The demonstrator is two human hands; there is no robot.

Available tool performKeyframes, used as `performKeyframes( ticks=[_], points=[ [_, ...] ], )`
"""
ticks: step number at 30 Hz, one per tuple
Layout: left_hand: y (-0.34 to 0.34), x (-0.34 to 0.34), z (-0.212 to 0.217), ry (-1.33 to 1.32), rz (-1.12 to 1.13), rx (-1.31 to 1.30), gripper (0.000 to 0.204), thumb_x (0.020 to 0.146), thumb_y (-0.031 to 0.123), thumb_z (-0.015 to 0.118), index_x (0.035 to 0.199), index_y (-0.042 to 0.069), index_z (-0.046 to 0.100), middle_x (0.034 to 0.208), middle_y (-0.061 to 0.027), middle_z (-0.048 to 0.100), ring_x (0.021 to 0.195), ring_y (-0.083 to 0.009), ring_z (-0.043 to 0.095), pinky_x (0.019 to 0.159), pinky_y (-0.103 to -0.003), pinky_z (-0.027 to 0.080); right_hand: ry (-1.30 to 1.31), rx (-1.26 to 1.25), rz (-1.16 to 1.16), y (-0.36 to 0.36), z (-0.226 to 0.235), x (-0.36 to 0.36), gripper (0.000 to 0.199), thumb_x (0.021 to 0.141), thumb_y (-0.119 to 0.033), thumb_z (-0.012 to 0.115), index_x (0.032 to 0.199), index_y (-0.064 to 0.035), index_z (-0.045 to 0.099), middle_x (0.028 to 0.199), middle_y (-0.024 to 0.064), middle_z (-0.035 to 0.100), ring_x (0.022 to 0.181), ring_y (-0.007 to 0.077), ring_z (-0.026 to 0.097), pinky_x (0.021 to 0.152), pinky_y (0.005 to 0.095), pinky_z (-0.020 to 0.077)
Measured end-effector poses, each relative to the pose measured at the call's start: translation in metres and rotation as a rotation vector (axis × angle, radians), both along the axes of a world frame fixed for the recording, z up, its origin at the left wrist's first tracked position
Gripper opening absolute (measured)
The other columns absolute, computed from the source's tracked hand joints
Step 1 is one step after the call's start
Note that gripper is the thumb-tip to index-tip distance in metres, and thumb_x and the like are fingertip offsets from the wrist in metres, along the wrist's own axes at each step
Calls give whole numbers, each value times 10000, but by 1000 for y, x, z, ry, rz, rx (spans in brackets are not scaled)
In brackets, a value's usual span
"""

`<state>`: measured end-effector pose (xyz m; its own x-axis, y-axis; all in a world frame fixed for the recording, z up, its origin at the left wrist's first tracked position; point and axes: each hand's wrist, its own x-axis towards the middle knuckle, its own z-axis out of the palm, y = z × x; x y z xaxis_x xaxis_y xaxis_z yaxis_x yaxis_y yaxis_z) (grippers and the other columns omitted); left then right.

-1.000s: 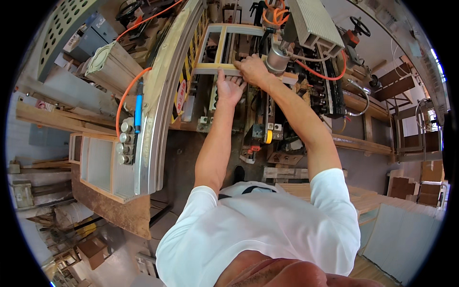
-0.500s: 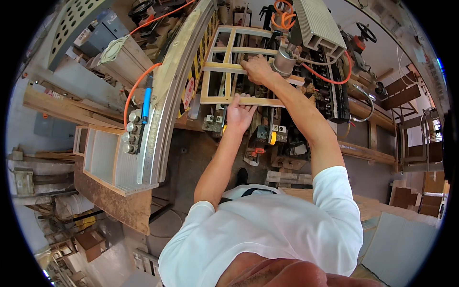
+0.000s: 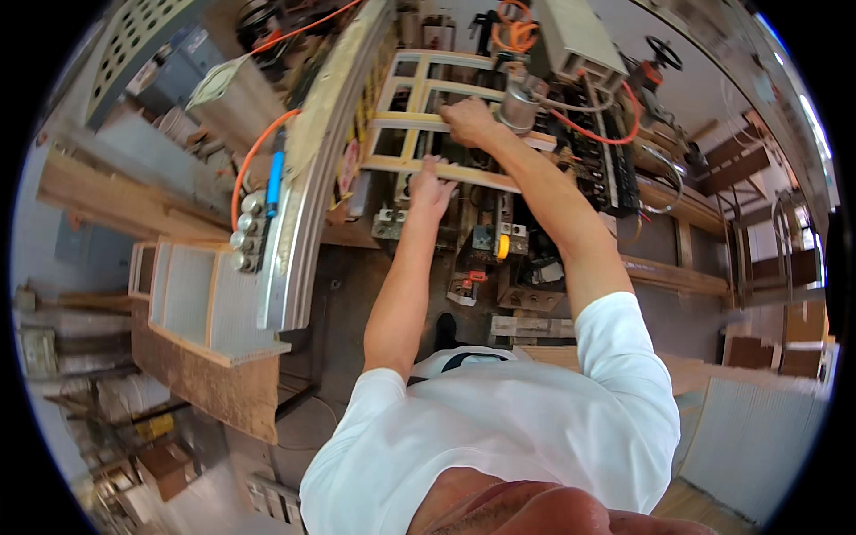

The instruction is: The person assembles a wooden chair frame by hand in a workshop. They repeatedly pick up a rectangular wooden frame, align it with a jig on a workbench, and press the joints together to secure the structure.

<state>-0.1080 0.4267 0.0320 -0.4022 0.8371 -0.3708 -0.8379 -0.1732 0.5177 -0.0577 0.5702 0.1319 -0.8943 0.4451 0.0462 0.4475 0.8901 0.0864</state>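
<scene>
A light wooden frame point(image 3: 389, 164) with several crossbars lies over the machine bed in front of me. My left hand point(image 3: 432, 188) grips its near rail, thumb on top and the other fingers mostly hidden at the rail. Farther forward, my right hand point(image 3: 472, 122) is closed over the middle rail point(image 3: 403, 119), its fingers curled down and partly out of sight. Just right of that hand stands a metal cylinder point(image 3: 519, 105) of the machine. My right forearm covers the right end of the near rail.
A long metal beam point(image 3: 308, 178) with a blue pen-like tube point(image 3: 275, 183) runs along the left. Orange air hoses point(image 3: 629, 125) loop around the machine. Left of me, slatted panels point(image 3: 187, 294) rest on a brown board point(image 3: 209, 383). A pale panel point(image 3: 753, 437) stands at lower right.
The frame's near rail has shifted away from me and now slants, its left end farther forward. My left hand has moved forward with it. My right hand stays on the middle rail.
</scene>
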Motion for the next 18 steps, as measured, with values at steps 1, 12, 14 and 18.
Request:
performKeyframes(
  ticks=[1, 12, 14, 18],
  points=[
    [-7, 9, 6, -41, 13, -12, 348, 1020, 319, 418, 1217, 33, 443, 1125, -104, 531, 1127, -305, 529, 1037, -509, 389, 47, 4, 20, 4, -5, 3, 156, 735, -106, 622, 881, -68, 661, 898, 149, 695, 922, 316, 661, 849, 483, 439],
    [-167, 78, 18, -150, -2, 142, 228, 973, 289, 533, 1063, 80, 532, 983, -49, 566, 1074, -255, 551, 1008, -450, 409, -43, -26, 10, -5, 0, -7, 153, 741, -54, 640, 891, -43, 673, 909, 146, 695, 917, 318, 655, 874, 480, 407],
    [-204, 85, 29, -177, -69, 118, 249, 955, 274, 564, 1095, 71, 528, 1066, -53, 563, 1167, -263, 516, 1058, -444, 378, -103, -37, -22, -3, -9, -10, 168, 753, -42, 631, 918, -39, 663, 931, 152, 692, 935, 322, 651, 870, 482, 407],
    [-282, 98, 40, -232, -78, 55, 279, 963, 250, 553, 1142, 42, 502, 1100, -94, 531, 1177, -275, 509, 1075, -440, 369, -155, -49, -54, -10, -14, -18, 217, 769, -22, 615, 983, -35, 642, 983, 149, 686, 958, 330, 643, 886, 481, 409]
  ],
)
